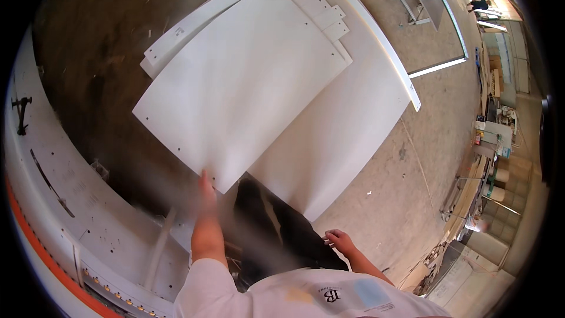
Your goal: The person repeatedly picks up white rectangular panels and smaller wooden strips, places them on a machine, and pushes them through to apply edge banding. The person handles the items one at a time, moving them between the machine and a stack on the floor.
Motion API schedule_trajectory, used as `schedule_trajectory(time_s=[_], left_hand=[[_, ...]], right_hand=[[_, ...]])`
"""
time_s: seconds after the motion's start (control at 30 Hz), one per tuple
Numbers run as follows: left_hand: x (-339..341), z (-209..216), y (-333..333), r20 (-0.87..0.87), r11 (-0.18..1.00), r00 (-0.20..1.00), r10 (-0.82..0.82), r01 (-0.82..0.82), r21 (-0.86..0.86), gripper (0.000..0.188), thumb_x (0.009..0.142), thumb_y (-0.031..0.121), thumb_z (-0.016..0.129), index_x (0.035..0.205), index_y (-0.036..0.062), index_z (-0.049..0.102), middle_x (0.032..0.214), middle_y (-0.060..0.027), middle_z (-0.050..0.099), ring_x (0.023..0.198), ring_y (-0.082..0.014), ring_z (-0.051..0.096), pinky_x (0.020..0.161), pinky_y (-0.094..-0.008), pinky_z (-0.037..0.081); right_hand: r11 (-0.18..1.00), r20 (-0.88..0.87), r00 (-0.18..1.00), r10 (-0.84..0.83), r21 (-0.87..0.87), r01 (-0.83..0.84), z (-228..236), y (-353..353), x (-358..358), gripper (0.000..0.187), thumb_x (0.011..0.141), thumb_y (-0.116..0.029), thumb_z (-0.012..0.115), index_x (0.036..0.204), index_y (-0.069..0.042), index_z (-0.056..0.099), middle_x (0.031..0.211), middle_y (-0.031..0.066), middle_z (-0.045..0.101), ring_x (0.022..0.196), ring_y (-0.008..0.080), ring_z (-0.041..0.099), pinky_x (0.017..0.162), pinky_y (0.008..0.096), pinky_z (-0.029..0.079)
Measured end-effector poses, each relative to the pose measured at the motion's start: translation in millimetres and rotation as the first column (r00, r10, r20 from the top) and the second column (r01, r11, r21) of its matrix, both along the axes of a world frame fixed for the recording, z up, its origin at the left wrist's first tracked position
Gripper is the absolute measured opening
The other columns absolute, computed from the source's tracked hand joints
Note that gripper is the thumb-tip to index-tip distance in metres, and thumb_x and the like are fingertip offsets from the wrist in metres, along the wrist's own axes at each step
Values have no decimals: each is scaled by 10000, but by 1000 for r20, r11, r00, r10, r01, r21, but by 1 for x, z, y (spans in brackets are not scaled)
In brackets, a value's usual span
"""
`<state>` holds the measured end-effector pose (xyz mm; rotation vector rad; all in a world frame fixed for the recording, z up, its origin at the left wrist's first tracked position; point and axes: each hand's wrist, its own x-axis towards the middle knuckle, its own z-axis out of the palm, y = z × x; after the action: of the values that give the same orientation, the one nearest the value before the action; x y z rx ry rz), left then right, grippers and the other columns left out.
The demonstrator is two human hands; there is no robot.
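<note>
A large white panel [235, 82] with small holes near its edges lies on top of a stack. My left hand [207, 191] is at its near corner, seen edge-on and smeared by motion, with a fingertip over the panel's edge. Whether it grips the panel or only touches it is unclear. My right hand [338, 240] hangs near my right side, away from the panels, its fingers loosely bent and apart with nothing visible in them. Beneath the top panel lies a wider white panel [347, 118]. Narrower white strips [176, 35] stick out along the far left side.
To my left stands a long white machine [88, 194] with an orange strip [44, 271] and a black clamp-like part [22, 115]. A metal frame [438, 68] stands on the concrete floor [388, 171] at the far right. Shelves and materials line the right wall; another person [478, 5] is far off.
</note>
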<state>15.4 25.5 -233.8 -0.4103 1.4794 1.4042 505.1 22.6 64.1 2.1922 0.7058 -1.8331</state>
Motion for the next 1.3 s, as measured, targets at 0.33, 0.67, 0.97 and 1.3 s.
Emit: schedule_trajectory(time_s=[0.33,0.67,0.97,1.3], left_hand=[[85,111,-34,-161,962,964,-211,175,-210,390,927,332,716,1070,-26,661,918,-68,680,730,-145,580,627,-344,485],[181,284,-150,-135,948,980,-147,100,-302,320,980,235,668,1219,28,617,1070,-36,678,881,-118,640,698,-288,536],[194,323,-282,-408,642,912,33,-332,-691,620,1028,526,485,1284,-24,609,1188,-113,667,1035,-234,659,881,-385,533],[145,342,-330,-323,748,946,-19,-201,-633,586,1007,527,533,1192,-12,671,1025,-93,703,889,-214,662,792,-371,545]], right_hand=[[984,-82,984,158,97,-150,-17,50,10,380,983,-344,614,1189,-26,642,1066,104,732,916,198,712,742,321,536],[881,-139,897,419,303,-364,-84,131,15,302,957,-345,627,1061,-67,682,943,45,738,776,137,697,631,313,523],[450,339,655,675,514,-730,-122,219,10,514,923,-487,593,1272,-114,641,1179,171,700,1109,359,648,952,496,503],[323,567,394,723,227,-919,-146,377,-3,795,960,-716,372,1210,-22,666,1224,204,673,1186,378,604,1041,505,446]])
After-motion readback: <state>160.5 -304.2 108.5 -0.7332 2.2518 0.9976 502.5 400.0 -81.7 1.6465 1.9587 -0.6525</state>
